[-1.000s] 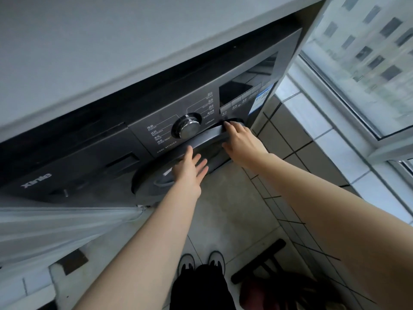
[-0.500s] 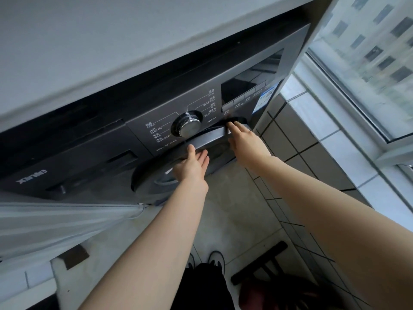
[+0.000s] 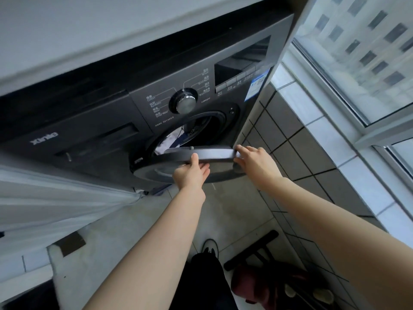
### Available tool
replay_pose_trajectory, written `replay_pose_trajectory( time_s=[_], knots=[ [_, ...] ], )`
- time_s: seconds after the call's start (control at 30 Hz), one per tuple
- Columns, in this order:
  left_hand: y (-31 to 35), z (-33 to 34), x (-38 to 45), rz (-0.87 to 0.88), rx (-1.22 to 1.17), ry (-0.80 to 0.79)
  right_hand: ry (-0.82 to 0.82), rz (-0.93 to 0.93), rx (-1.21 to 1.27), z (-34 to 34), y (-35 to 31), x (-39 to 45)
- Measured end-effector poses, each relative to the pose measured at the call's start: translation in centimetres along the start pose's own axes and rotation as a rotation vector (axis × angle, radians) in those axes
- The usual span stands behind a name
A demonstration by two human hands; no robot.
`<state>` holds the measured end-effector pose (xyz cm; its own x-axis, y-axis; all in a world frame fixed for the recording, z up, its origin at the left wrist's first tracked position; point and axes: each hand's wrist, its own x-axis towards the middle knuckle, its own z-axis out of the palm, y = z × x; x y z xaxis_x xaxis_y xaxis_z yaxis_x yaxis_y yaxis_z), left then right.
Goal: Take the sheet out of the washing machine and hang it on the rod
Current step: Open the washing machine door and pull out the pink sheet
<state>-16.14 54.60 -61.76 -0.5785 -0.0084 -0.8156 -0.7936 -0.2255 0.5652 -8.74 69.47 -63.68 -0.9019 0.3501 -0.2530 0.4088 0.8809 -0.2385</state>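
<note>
Dark grey front-loading washing machine [image 3: 93, 121], set under a pale countertop [image 3: 89, 30]: the brand "Xinle" [image 3: 44, 138] is being shown in silver letters on the left panel. "Cotton", "Wool", "Quick Wash" and "1200rpm" are being read around the chrome round dial [image 3: 186, 104]; a blue-and-white label [image 3: 254, 86] is too small to read.

Round dark grey door [image 3: 185, 162]: it is being held partly open. Its rim is being gripped by the left hand [image 3: 192, 173], thumb on top, fingers underneath. Its right edge is being pinched by the right hand [image 3: 254, 162], fingers curled over the rim.

White and blue sheet [image 3: 172, 139]: it is being seen inside the drum, behind the door.

Surroundings: a grey tiled wall [image 3: 297, 139] and window [image 3: 362, 52] are standing close on the right; a white curtain [image 3: 55, 198] is hanging left; a black-legged stool [image 3: 252, 249] and a shoe [image 3: 210, 246] are occupying the floor below.
</note>
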Motion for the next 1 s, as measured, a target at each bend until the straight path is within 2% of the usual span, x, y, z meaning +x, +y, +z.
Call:
replay_pose_trajectory(
  time_s=[0.23,0.5,0.73,0.87,1.0],
  knots=[
    [-2.2,-5.4,-2.1,0.027,0.137,-0.041,0.035,0.010,0.070,2.2,-1.7,-8.0],
    [-3.2,-12.4,-3.0,0.050,0.292,-0.104,-0.031,0.073,0.190,5.1,-6.5,-15.6],
    [-3.9,-19.4,-4.1,0.251,0.513,-0.076,-0.150,0.147,0.269,8.0,-12.3,-21.2],
    [-4.4,-23.4,-4.7,0.297,0.604,-0.134,-0.232,0.224,0.351,9.7,-16.1,-22.4],
    [-3.9,-26.8,-4.2,0.368,0.679,-0.096,-0.292,0.236,0.454,10.9,-19.5,-22.7]
  ],
)
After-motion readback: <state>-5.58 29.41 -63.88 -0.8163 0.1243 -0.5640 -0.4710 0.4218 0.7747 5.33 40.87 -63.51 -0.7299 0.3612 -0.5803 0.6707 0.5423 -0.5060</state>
